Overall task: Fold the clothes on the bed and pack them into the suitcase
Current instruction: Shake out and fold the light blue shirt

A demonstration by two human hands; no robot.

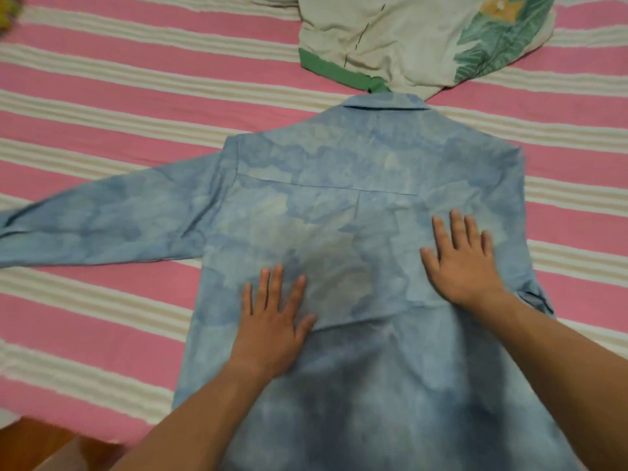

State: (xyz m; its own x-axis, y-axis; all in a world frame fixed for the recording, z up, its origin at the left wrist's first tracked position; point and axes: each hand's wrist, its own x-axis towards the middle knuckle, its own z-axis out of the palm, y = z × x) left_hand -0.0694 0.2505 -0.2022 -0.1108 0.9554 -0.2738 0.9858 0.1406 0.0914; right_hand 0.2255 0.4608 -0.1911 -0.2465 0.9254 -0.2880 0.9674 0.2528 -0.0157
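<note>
A long-sleeved blue shirt (356,205) lies face down on the bed (102,107), its back panel up and its collar (385,103) at the far end. The cloth is thin and woven, mottled in pale and deeper blue like a washed cloud print, with a straight yoke seam running across the shoulders and a short pleat dropping from its middle. The body spreads wide and mostly flat, with soft ripples near the centre; its near hem runs out of view at the bottom edge.

The left sleeve (102,222) stretches straight out to the left across the bed, its cuff at the picture's left edge. The right sleeve is folded in along the right side, and only a cuff (535,299) peeks out near the right forearm.

Both hands lie palm down on the shirt's back, fingers straight and slightly spread — neither one grasps anything. The left hand (272,321) presses near the middle of the back; the right hand (464,263) rests farther away and to the right, just below the yoke seam.

The bed cover is a ribbed, textured fabric in broad pink and cream stripes. Just beyond the collar, touching it, sits a rumpled cream garment (390,39) with a green band along its edge and a teal leaf print on its right side. At the near left corner a strip of brown wood (44,443) shows.
</note>
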